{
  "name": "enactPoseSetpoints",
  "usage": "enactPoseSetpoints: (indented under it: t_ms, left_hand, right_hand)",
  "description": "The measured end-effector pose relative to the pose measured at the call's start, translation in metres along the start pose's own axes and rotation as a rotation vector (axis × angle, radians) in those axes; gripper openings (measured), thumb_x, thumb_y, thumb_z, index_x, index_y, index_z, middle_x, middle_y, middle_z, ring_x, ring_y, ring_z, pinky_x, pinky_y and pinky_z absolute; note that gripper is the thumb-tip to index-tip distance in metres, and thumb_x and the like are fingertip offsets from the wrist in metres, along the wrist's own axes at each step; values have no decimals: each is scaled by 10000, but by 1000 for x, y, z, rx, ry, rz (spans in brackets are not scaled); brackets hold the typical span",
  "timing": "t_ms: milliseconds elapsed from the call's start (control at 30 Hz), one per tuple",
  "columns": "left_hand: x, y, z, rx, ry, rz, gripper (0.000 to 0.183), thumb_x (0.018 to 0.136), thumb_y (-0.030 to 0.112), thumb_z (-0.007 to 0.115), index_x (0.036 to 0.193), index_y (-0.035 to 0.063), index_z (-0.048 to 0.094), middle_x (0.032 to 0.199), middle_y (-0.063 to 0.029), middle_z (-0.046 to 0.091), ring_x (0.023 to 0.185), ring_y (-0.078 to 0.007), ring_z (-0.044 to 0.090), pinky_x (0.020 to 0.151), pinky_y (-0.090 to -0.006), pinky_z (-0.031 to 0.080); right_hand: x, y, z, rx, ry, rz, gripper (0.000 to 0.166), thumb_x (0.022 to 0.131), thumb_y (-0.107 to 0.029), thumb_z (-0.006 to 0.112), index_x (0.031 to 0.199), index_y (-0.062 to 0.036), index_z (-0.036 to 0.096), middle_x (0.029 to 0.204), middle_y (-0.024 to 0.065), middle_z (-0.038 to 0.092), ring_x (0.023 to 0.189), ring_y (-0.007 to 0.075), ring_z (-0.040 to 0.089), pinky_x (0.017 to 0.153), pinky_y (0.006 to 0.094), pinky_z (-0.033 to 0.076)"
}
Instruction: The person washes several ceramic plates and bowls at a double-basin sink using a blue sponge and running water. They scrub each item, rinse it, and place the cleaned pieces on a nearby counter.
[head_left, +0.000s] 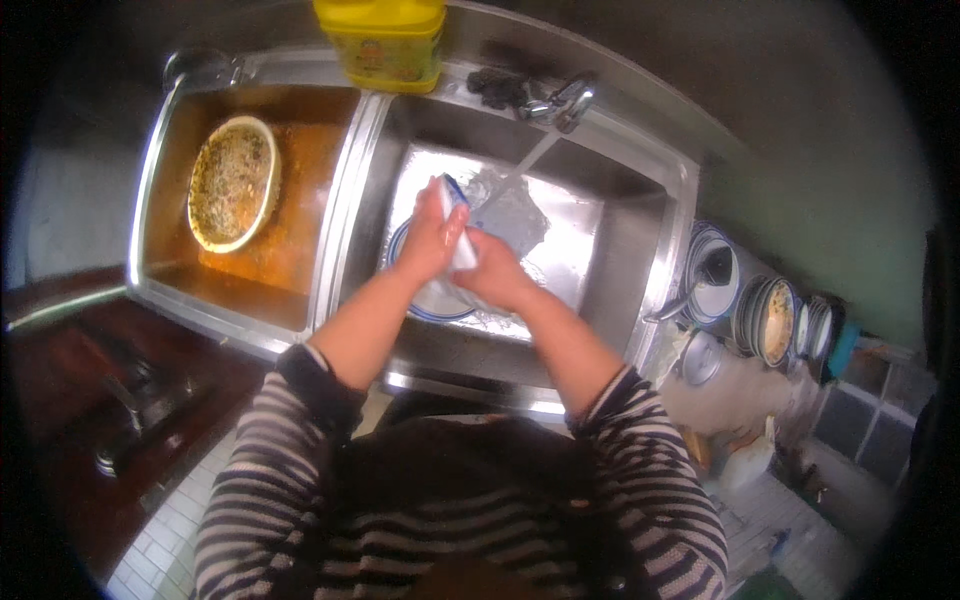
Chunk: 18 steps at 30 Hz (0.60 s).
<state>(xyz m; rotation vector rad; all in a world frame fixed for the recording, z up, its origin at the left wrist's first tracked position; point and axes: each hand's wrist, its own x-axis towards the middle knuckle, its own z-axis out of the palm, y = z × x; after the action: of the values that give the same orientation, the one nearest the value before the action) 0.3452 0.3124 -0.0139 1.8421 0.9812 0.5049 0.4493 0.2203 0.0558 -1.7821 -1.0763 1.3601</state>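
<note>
Both my hands are over the right basin of a stainless steel sink (631, 247). A white dish with a blue edge (453, 192), tilted steeply, is gripped by my left hand (429, 238) near its upper part. Lower down, my right hand (489, 268) closes on the same dish; the fingers hide much of it, so its exact shape is unclear. Beneath the hands, on the basin floor, lies a blue-rimmed white plate (444, 309), partly covered by my hands. Water (534, 159) runs from the faucet (561, 106) into the basin, just beyond the hands.
In the left basin, an oval strainer basket (234, 184) with food scraps stands on an orange-stained floor. A yellow plastic tub (394, 52) and a dark scrubber (495, 88) sit behind. Stacked bowls (711, 274) and plates (750, 319) line the counter at right.
</note>
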Motion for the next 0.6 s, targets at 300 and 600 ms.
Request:
enactPoseSetpoints:
  t_ms: [300,600]
  left_hand:
    - [42,-8,-33,-948,-517,-822,616,915,482,379,1308,8,373,1266,-168,481,1142,-287,490,965,-406,407]
    - [-35,15,-37,-1519,-334,-475,640,822,299,630,1290,-39,354,1274,-197,452,1169,-313,455,981,-459,388]
  right_hand:
    - [-42,42,-75,1185,-18,27,703,679,-36,696,1292,48,362,1141,195,547,1007,291,573,880,407,481]
    - [28,75,-92,260,890,85,333,826,-194,579,1074,27,567,1110,190,566,948,296,574,823,370,456]
